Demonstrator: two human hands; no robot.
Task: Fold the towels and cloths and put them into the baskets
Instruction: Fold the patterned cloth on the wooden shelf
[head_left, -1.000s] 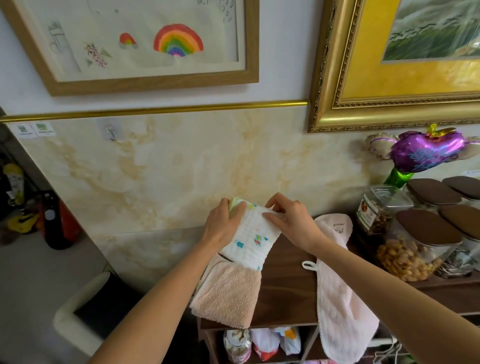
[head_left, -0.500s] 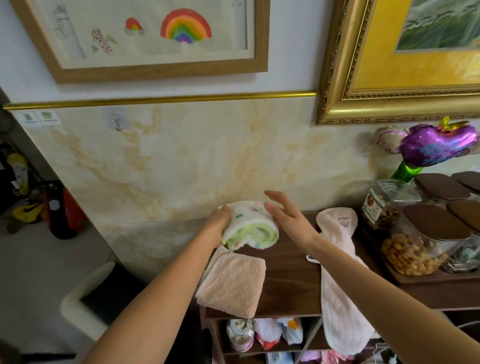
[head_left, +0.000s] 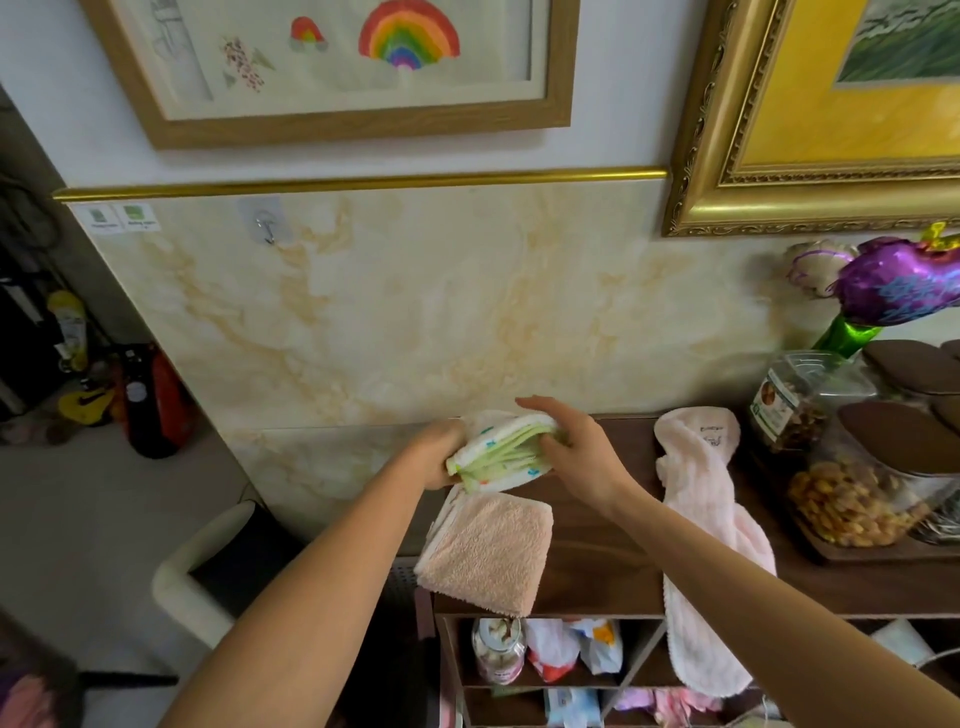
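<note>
step: my left hand (head_left: 434, 457) and right hand (head_left: 576, 457) pinch the folded cloth (head_left: 501, 457).
next: set it down at 6 o'clock on the pink towel (head_left: 488, 551).

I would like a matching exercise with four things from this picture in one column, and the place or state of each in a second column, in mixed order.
Things:
1. white printed cloth with green layers
2. folded peach terry towel
3. long pale pink fluffy towel
4. purple foil balloon

Places or states:
A. hangs over the shelf's front edge
B. behind the jars
C. held between both hands
D. lies folded at the shelf's left corner

Pairs: 1-C, 2-D, 3-A, 4-B
</note>
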